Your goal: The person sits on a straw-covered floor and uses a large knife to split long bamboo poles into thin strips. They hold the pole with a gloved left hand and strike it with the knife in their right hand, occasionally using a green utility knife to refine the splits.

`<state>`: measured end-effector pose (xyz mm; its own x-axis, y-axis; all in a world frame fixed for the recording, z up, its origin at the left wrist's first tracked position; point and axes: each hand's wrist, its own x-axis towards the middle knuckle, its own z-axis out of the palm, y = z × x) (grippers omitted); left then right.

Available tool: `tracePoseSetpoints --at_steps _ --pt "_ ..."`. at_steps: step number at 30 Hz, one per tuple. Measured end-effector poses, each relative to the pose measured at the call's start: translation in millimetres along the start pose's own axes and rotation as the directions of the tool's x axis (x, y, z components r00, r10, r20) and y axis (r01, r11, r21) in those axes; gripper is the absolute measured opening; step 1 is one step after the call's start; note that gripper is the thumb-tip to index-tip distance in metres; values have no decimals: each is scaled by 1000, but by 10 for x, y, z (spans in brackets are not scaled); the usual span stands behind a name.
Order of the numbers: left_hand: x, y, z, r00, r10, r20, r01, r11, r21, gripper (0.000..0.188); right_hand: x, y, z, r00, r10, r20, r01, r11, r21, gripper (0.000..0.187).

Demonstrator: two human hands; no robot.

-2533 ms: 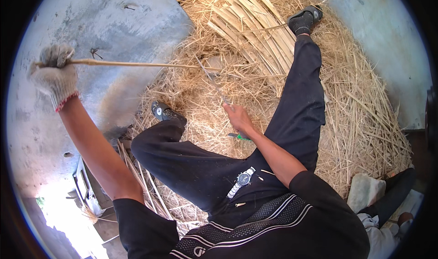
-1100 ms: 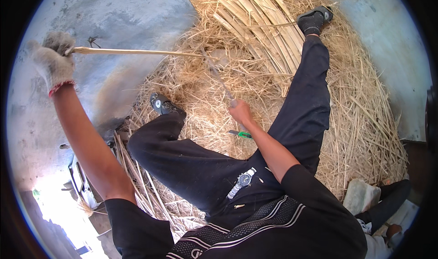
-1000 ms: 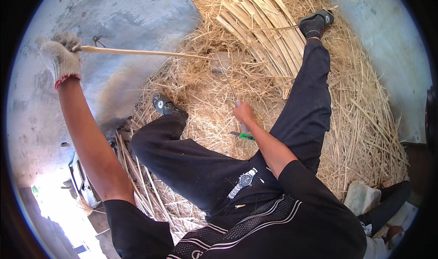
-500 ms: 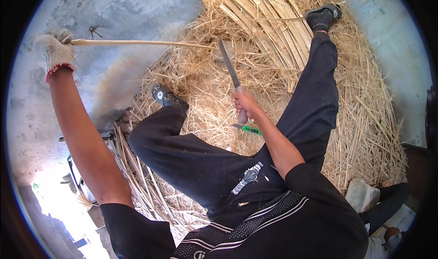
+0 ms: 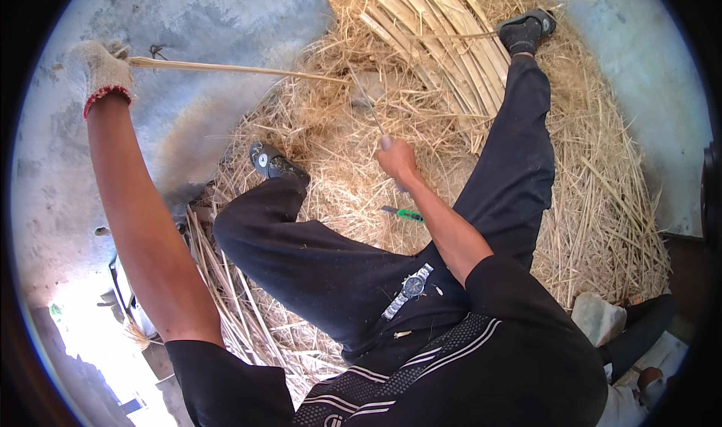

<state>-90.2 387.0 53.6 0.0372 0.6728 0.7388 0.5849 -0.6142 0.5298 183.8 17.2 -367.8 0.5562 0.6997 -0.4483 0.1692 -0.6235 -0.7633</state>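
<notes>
My left hand (image 5: 99,72), in a knitted glove with a red cuff, is stretched out at the far left, its fingers closed round one end of a long pale split strip, likely bamboo (image 5: 226,68). The strip runs across to the right, and its far end lies close to the tip of a long knife (image 5: 367,103). Whether they touch I cannot tell. My bare right hand (image 5: 397,161) grips the knife's handle over the shavings, the blade pointing away and seen almost edge-on.
Several split strips (image 5: 444,43) lie at the far side beside my right shoe (image 5: 526,30). A green box cutter (image 5: 410,215) rests on the shavings (image 5: 346,179) between my legs. A wristwatch (image 5: 408,291) lies on my lap. More thin strips (image 5: 241,299) are at lower left.
My right hand has shifted slightly left and turned, so the knife blade now shows its narrow edge and its tip sits farther left. My left hand has moved a little right with the strip.
</notes>
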Motion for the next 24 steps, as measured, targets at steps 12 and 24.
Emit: tracePoseSetpoints --at_steps 12,24 --pt "-1004 1548 190 817 -573 -62 433 681 -591 30 491 413 -4 941 165 295 -276 880 388 17" --pt "-711 1274 181 882 -470 11 412 763 -499 28 471 613 120 966 -201 -163 127 916 -380 15"
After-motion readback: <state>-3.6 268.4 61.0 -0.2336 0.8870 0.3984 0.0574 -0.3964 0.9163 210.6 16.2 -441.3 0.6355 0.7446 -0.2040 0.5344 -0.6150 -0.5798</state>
